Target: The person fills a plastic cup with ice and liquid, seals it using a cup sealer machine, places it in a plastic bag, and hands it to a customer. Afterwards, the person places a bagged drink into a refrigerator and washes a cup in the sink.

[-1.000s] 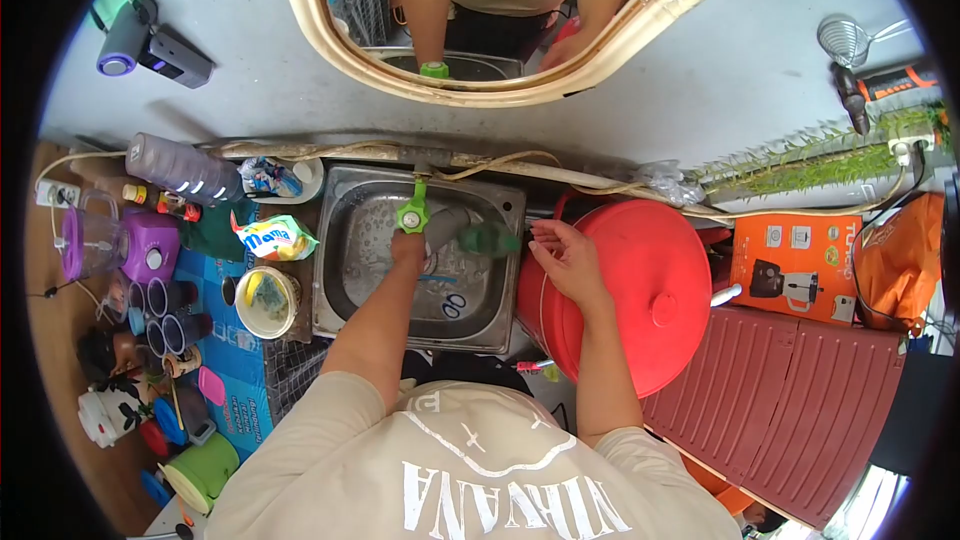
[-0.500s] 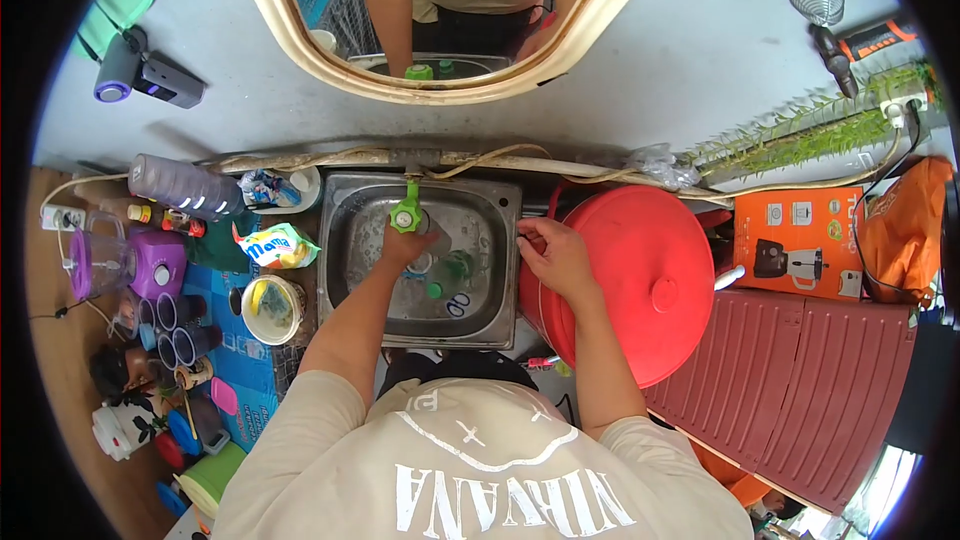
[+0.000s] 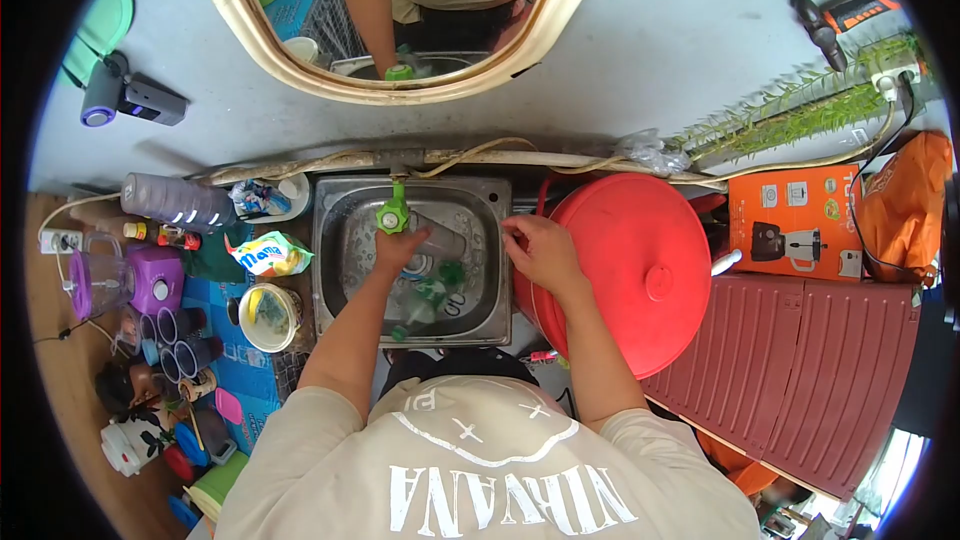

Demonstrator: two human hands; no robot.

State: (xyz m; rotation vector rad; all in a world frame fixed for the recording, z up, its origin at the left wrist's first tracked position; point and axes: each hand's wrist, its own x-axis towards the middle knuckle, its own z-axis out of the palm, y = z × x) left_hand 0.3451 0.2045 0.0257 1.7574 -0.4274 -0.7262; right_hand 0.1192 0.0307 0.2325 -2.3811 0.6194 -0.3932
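Observation:
My left hand (image 3: 402,248) is over the sink (image 3: 503,280), below the green tap (image 3: 393,212), its fingers round a clear greyish cup (image 3: 442,236) lying on its side. Below the cup in the basin is a green plastic bottle (image 3: 428,294), smeared by motion. Dark rings like scissor handles (image 3: 454,303) lie beside it. My right hand (image 3: 543,252) hovers by the sink's right rim, in front of a large red lidded tub (image 3: 630,290). Its fingers are curled together and nothing shows in them.
Left of the sink are a white bucket (image 3: 270,318), a Mama pouch (image 3: 270,254), several dark cups (image 3: 180,335) and a purple blender (image 3: 155,280). An orange box (image 3: 790,225) and maroon ribbed panels (image 3: 790,370) are on the right. A framed mirror (image 3: 400,90) hangs above.
The green bottle has shifted down and left in the basin and is now blurred. My left hand stays under the tap with the cup. The whole view has slid slightly left.

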